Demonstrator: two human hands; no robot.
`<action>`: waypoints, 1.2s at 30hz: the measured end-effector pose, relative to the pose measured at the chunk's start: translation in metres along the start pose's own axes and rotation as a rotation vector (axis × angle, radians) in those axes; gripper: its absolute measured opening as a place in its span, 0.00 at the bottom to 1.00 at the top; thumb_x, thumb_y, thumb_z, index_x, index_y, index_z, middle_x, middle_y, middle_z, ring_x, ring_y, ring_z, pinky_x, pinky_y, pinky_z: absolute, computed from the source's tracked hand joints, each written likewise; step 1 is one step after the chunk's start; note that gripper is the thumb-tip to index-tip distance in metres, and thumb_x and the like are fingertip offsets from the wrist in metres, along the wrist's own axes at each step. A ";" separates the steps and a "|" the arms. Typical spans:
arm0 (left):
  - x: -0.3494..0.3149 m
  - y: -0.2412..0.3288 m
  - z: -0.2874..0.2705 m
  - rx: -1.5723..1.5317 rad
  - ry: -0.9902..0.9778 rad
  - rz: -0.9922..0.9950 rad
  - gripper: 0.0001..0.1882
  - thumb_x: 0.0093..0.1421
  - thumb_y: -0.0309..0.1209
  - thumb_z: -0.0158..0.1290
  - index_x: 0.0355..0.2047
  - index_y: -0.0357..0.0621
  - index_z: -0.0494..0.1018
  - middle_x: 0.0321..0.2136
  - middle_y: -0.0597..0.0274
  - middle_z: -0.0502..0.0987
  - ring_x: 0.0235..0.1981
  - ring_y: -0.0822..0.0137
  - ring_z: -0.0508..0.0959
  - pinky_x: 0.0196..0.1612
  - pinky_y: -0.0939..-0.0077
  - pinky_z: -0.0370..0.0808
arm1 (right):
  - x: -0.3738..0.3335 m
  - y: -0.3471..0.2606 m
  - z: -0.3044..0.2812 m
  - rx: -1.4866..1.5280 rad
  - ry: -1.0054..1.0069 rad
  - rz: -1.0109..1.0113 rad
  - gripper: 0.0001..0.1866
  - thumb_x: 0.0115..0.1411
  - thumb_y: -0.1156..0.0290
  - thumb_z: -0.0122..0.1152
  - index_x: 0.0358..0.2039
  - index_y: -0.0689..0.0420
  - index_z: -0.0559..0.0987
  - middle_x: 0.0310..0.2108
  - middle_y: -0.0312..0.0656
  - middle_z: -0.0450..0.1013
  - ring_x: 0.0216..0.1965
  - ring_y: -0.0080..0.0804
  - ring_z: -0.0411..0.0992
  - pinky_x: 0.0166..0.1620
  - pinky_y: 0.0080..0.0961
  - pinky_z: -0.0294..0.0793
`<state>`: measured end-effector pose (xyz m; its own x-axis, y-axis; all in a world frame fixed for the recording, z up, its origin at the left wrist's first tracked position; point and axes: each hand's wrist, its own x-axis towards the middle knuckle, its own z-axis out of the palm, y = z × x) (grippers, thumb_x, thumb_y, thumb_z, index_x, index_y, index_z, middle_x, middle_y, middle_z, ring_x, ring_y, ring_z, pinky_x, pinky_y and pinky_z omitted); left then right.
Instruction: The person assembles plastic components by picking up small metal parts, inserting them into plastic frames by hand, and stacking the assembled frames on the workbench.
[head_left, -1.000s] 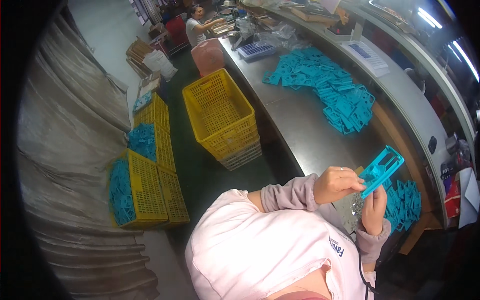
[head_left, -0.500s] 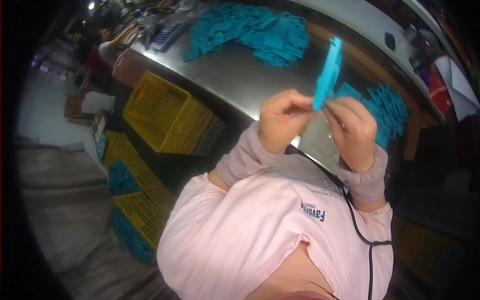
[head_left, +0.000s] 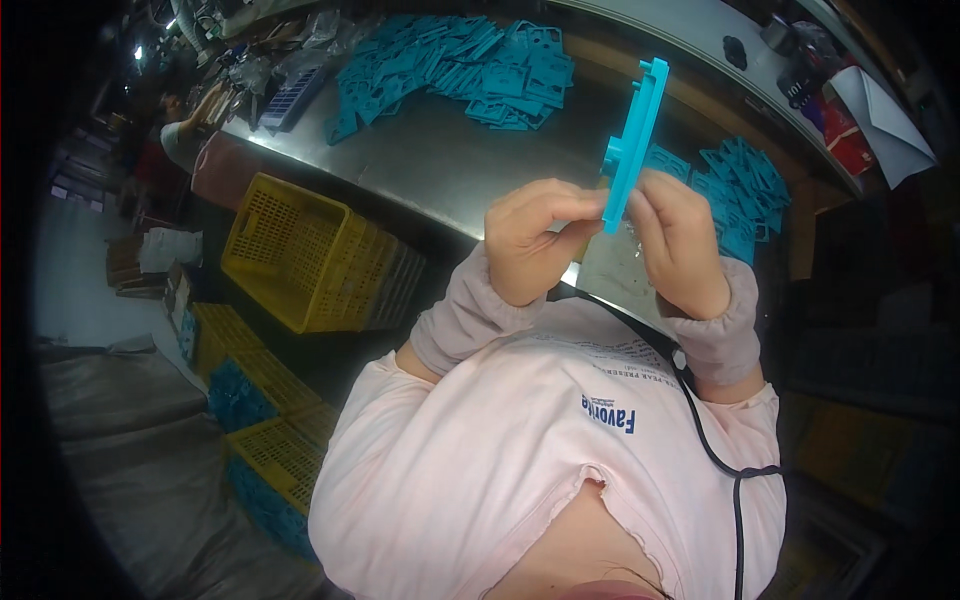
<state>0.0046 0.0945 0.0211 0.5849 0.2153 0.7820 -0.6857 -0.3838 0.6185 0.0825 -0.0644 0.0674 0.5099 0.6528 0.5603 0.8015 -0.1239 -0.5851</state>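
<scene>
Between my hands a turquoise plastic panel (head_left: 634, 140) stands nearly upright, seen edge-on, with small raised parts along its left side. My left hand (head_left: 540, 235) pinches its lower end between thumb and fingers. From the other side my right hand (head_left: 680, 240) grips the same lower end; its thumb is mostly hidden. Behind the right hand lies a smaller pile of similar turquoise panels (head_left: 745, 190). A larger heap of such panels (head_left: 460, 70) covers the far part of the metal table.
The metal table (head_left: 400, 160) runs away to the upper left. A yellow crate (head_left: 290, 255) stands left of it, tilted. More yellow crates (head_left: 275, 450) with turquoise parts are at lower left. A black cord (head_left: 705, 430) hangs down my front. Another person's arm (head_left: 190, 125) shows at far left.
The panel and both hands have shifted slightly left in the picture, along with the whole scene. The panel is turned a little, showing its raised parts more plainly. Both hands keep their hold.
</scene>
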 end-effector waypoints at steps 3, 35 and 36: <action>0.000 0.000 0.000 -0.016 0.023 -0.014 0.13 0.47 0.10 0.62 0.33 0.35 0.77 0.30 0.53 0.81 0.30 0.67 0.80 0.34 0.78 0.76 | 0.002 0.000 0.005 0.006 -0.022 0.020 0.05 0.60 0.80 0.55 0.27 0.64 0.74 0.26 0.49 0.69 0.27 0.48 0.69 0.31 0.37 0.68; -0.154 -0.176 0.097 -0.880 0.221 -1.485 0.20 0.65 0.24 0.52 0.57 0.37 0.67 0.50 0.60 0.75 0.49 0.68 0.76 0.51 0.70 0.77 | -0.260 0.283 0.133 -0.487 -0.126 0.845 0.07 0.55 0.69 0.58 0.28 0.58 0.81 0.32 0.50 0.75 0.35 0.53 0.75 0.38 0.47 0.76; -0.157 -0.181 0.103 -0.878 0.216 -1.487 0.20 0.65 0.24 0.52 0.57 0.37 0.67 0.50 0.60 0.75 0.49 0.68 0.76 0.51 0.70 0.77 | -0.259 0.282 0.134 -0.494 -0.099 0.837 0.07 0.55 0.70 0.57 0.28 0.58 0.81 0.32 0.50 0.75 0.35 0.52 0.75 0.38 0.47 0.76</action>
<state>0.0816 0.0377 -0.2215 0.8681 0.0365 -0.4951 0.2840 0.7814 0.5557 0.1347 -0.1680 -0.3209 0.9633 0.2681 0.0106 0.2444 -0.8604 -0.4472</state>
